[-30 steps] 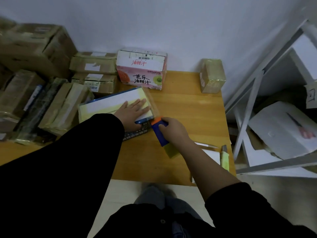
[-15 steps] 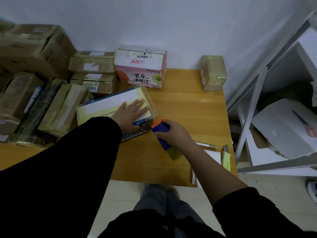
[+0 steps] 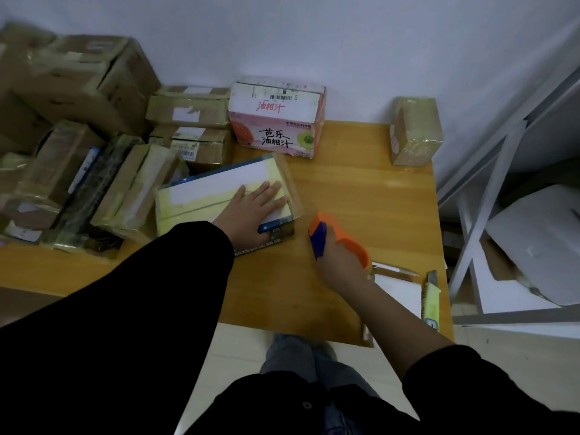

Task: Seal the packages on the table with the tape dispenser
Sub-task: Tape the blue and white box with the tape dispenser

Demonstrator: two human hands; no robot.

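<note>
Package [image 3: 210,191] lies under flat left hand [image 3: 251,211]; right hand [image 3: 340,265] grips tape dispenser [image 3: 345,238]

Pale wall [image 3: 314,42], wooden table [image 3: 361,189], white metal shelving [image 3: 489,189], light floor [image 3: 514,365].

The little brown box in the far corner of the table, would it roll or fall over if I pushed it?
It probably won't roll: the small brown box has flat sides and sits flat on the table. It looks a bit taller than wide, so a push up high might tip it. Its shiny tape wrap looks slippery.
</note>
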